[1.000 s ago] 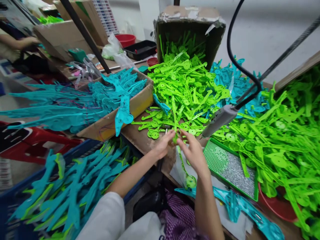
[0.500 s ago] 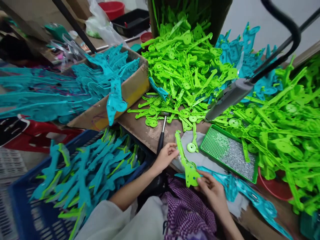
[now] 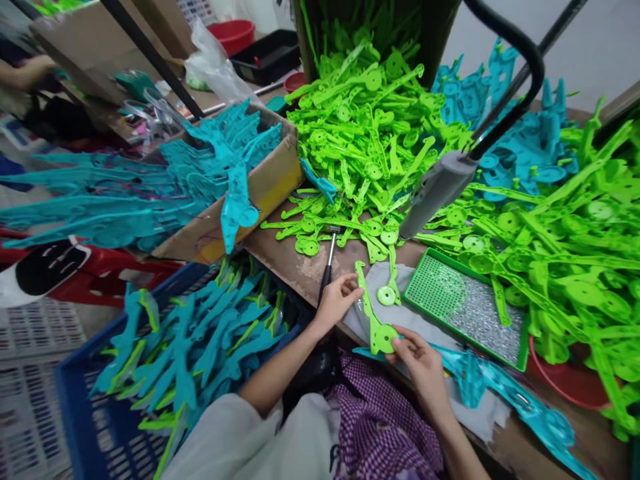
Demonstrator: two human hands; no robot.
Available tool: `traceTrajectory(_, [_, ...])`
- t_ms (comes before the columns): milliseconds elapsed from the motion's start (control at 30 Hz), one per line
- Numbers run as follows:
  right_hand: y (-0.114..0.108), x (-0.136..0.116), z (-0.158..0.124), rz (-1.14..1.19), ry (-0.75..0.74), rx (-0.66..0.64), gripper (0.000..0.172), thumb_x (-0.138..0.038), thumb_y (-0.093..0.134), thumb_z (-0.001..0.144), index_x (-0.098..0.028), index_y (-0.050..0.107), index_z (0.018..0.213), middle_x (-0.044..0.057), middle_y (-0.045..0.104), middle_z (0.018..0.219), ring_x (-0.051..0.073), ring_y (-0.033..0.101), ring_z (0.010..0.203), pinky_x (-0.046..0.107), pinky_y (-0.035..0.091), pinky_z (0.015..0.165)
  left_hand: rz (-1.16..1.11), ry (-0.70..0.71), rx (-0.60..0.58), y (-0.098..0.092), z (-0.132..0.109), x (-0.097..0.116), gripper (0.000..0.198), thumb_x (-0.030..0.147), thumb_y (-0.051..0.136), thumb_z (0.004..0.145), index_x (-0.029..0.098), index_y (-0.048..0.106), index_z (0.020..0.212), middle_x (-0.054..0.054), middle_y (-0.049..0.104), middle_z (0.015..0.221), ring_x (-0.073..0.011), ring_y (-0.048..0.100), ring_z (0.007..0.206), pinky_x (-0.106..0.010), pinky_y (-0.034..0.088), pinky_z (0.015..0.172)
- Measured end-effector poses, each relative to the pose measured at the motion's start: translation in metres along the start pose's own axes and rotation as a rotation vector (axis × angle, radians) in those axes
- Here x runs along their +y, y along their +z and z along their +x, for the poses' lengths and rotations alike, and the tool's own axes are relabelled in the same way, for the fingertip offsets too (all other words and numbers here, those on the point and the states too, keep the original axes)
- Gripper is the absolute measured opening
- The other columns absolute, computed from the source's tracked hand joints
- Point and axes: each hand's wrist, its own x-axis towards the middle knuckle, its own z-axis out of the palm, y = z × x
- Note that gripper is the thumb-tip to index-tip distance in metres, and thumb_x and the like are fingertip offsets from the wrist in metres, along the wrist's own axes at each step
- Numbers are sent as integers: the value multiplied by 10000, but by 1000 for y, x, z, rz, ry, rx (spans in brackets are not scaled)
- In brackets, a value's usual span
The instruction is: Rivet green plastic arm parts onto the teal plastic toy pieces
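A bright green plastic piece (image 3: 384, 339) with a long arm and a round disc end is between my hands. My left hand (image 3: 341, 301) pinches its narrow arm near the top. The fingers of my right hand (image 3: 421, 370) are closed on the disc end, which has a small hole in its middle. Below and to the right, a long turquoise plastic part (image 3: 473, 380) lies on a grey cloth (image 3: 397, 320). Another green piece with a round end (image 3: 387, 295) rests on the cloth just beyond my hands.
A hammer (image 3: 327, 270) lies left of the cloth. A green tray (image 3: 431, 283) of tiny metal bits sits right. Green pieces (image 3: 360, 133) heap behind. Turquoise parts fill a cardboard box (image 3: 273, 173) and a blue crate (image 3: 80, 407). A grey tool (image 3: 437, 190) hangs overhead.
The green piece has turned so its disc faces up more, and its disc end has risen slightly. Both hands keep their hold. The whole view has shifted a little.
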Motion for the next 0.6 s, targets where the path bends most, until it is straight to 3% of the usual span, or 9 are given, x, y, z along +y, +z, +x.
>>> traceTrajectory(267, [3,-1,0,26,56,-2,586,-561,750,621,-143,672,1024,41,696,689,192,666,590,331,564,632,226,159,-43,-5,4,7,391,341,628,835,181,617,1191,-111,552,1256,-102,606,691,-273,532,696])
traceTrajectory(400, [1,0,1,-19,92,32,640,-601,757,568,-148,691,1016,63,713,717,215,675,600,336,569,628,358,217,-61,-6,2,13,352,317,575,872,208,613,1204,-106,534,1338,-192,642,989,-347,534,888])
traceTrajectory(500, [2,4,3,-29,102,56,664,-629,764,531,-165,698,1001,58,718,708,223,680,600,317,573,620,490,309,-98,-8,1,18,323,318,535,896,224,611,1195,-95,503,1396,-224,535,1231,-373,462,1034])
traceTrajectory(600, [2,12,4,-26,94,59,676,-663,741,543,-189,678,1020,54,726,723,228,697,633,284,572,614,647,366,-132,-10,0,25,323,332,501,912,213,589,1199,-103,514,1390,-222,503,1274,-364,439,1064])
